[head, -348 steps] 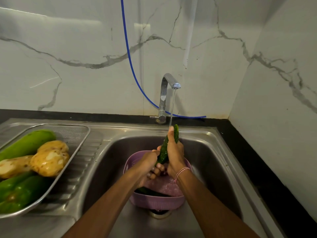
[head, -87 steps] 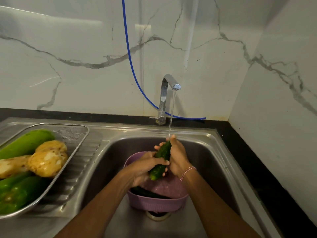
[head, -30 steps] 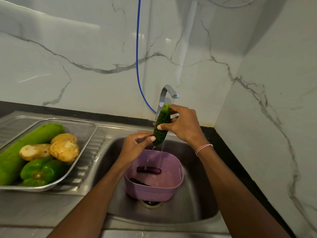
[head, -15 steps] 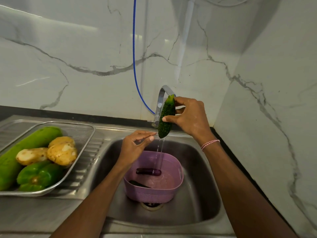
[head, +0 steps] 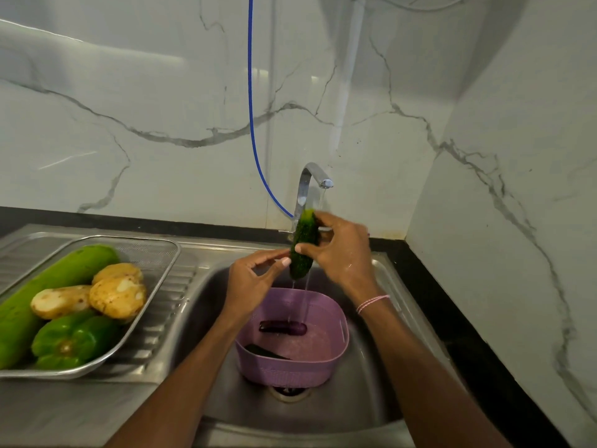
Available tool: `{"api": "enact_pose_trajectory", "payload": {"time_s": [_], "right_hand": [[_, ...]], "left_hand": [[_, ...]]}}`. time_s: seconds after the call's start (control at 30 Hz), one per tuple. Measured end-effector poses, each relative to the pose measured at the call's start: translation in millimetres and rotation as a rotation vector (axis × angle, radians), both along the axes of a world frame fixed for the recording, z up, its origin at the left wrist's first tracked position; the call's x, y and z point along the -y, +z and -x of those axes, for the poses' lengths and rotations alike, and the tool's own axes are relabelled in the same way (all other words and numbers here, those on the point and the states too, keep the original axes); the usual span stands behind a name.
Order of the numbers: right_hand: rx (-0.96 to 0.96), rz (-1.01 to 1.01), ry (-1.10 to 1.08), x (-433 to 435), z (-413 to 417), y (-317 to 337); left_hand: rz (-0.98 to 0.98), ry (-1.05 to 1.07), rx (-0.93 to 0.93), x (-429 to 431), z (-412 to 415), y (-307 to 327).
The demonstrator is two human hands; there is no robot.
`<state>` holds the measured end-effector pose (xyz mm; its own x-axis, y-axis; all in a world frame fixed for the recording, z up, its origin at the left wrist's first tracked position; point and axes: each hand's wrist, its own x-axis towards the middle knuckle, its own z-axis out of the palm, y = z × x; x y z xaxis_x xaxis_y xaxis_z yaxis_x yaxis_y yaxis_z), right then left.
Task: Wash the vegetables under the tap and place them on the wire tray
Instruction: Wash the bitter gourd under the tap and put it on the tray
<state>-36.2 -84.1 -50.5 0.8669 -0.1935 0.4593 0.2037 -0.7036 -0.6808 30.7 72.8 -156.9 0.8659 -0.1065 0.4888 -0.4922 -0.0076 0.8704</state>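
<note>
My right hand [head: 340,253] grips a dark green bumpy cucumber [head: 303,245], held nearly upright above the sink under the tap [head: 311,181], whose water still runs. My left hand [head: 255,276] is open just left of the cucumber, fingertips touching its lower part. Below them a purple basket [head: 323,363] stands in the sink, holding a small purple aubergine [head: 282,327] and a dark green vegetable [head: 263,350]. The wire tray [head: 161,279] on the left drainboard holds a long green gourd [head: 55,282], potatoes [head: 118,295] and a green pepper [head: 69,341].
The steel sink [head: 365,399] sits in a corner of marble walls, with the right wall close by. A blue hose [head: 250,124] hangs down the back wall behind the tap. A black counter strip [head: 452,318] runs along the sink's right side.
My right hand has lifted the cucumber up out of the basket area to just under the tap. My left hand has let go, then come back to touch its lower end.
</note>
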Motion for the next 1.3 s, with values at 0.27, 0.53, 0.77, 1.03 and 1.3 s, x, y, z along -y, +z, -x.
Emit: {"api": "enact_pose_trajectory", "payload": {"time_s": [0.27, 0.53, 0.77, 1.03, 1.3], "right_hand": [[-0.179, 0.227, 0.057, -4.8, -7.5, -28.4], [0.073, 0.129, 0.015, -7.2, 4.4, -23.3], [-0.137, 0.213, 0.022, -9.0, 10.9, -75.6], [0.071, 0.004, -0.033, -9.8, -0.5, -66.9], [-0.119, 0.065, -0.070, -9.6, 0.3, -82.5]], "left_hand": [[-0.018, -0.109, -0.184, -6.3, -7.2, -10.3], [0.115, 0.066, -0.185, -9.1, -9.0, -9.5], [0.069, 0.175, -0.211, -9.8, -14.9, -14.9], [0.013, 0.209, -0.146, -6.8, -14.2, -15.6], [-0.089, 0.205, -0.147, -7.4, -16.8, -20.8]]}}
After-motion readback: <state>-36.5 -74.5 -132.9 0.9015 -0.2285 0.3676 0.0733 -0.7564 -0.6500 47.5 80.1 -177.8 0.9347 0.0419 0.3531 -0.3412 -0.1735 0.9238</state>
